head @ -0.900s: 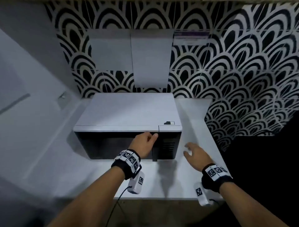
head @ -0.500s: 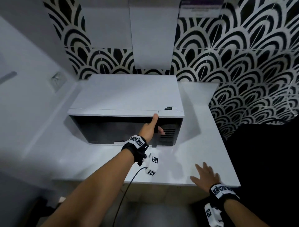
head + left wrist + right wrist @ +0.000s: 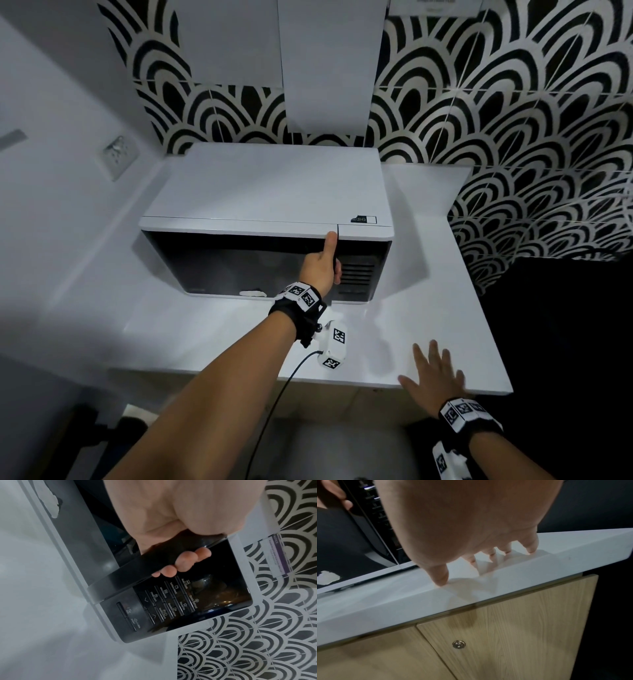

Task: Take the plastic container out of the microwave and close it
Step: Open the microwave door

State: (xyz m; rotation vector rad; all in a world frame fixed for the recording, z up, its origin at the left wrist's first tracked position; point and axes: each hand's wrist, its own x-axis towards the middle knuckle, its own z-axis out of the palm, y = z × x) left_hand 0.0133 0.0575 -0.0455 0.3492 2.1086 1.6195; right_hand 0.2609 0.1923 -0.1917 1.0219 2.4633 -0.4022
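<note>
A white microwave with a dark glass door stands at the back of the white counter. My left hand grips the door's black handle; the fingertips curl behind it and the thumb lies up along the door's right edge. The door looks shut or barely ajar. The plastic container is not visible behind the dark glass. My right hand rests flat with spread fingers on the counter's front right edge, holding nothing.
The control panel with its buttons is right of the handle. Patterned black-and-white tiles cover the back wall and a white wall with a socket is on the left. Wooden cabinet doors sit under the counter.
My left hand slid from the door's top edge down onto the handle and closed round it. My right hand drew back to the counter's front edge. The view moved closer to the microwave.
</note>
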